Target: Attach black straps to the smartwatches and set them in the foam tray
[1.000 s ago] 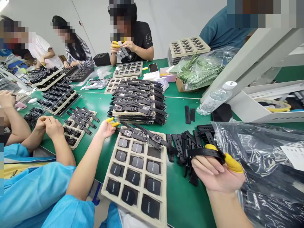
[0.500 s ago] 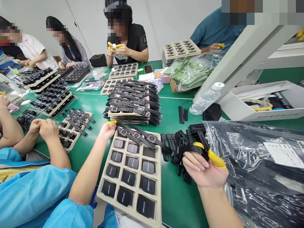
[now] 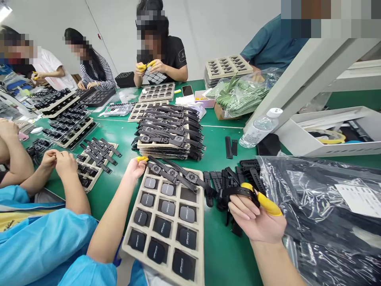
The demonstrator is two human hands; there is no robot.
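Note:
My left hand [image 3: 136, 168], yellow covers on its fingertips, is closed at the far left corner of a beige tray [image 3: 149, 216]. Its fingertips pinch the strap end of a black smartwatch [image 3: 155, 169], one of several lying face down across the tray's far row. Black square watch faces [image 3: 187, 237] with pale lettering sit in the tray's compartments. My right hand [image 3: 257, 220], also with yellow finger covers, is closed around a curved black watch strap [image 3: 241, 191]. It hovers right of the tray, over a heap of loose black straps [image 3: 218, 180].
Behind the tray rises a stack of trays with strapped watches [image 3: 169, 131]. Plastic bags of black straps [image 3: 309, 190] lie at right, near a water bottle [image 3: 260, 128] and a white bin [image 3: 333, 135]. A co-worker's hands [image 3: 58, 161] are at left, by another tray [image 3: 95, 174].
The whole view has shifted slightly, with the scene lying a little lower and further right. Both my hands keep nearly the same pose. The co-worker opposite has brought both hands down slightly.

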